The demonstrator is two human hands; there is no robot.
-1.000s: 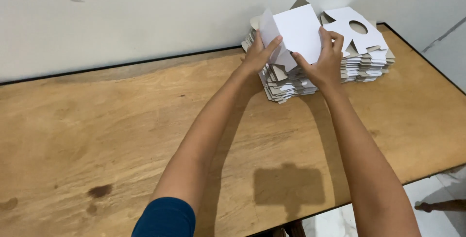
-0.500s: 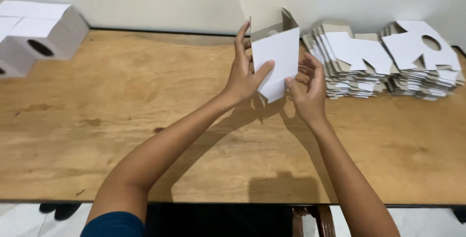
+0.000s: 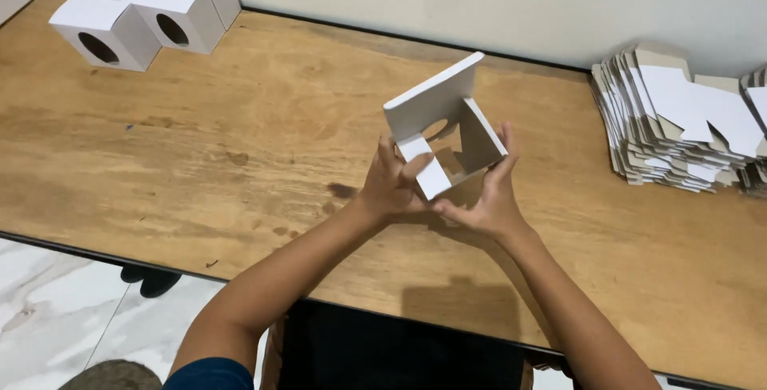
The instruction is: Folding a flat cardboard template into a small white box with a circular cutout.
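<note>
Wooden table (image 3: 240, 142) | both hands' fingers (image 3: 393, 168) grip white box (image 3: 444, 130) | open end faces camera, flap tilted up

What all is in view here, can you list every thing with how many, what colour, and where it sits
half-folded box: one, white outside and grey-brown inside, flaps open, held above the middle of the table
finished boxes: about four, white with round dark holes in their fronts, grouped at the far left corner of the table
flat box blanks: one stack clearly seen, with the edge of another at the frame's right, white and grey-brown, far right of the table
table: one, brown wood with a dark edge, against a pale wall
dark shoes: dark, on the marbled floor under the table's near left edge
left hand: grips the box's left side
right hand: grips its right side
</note>
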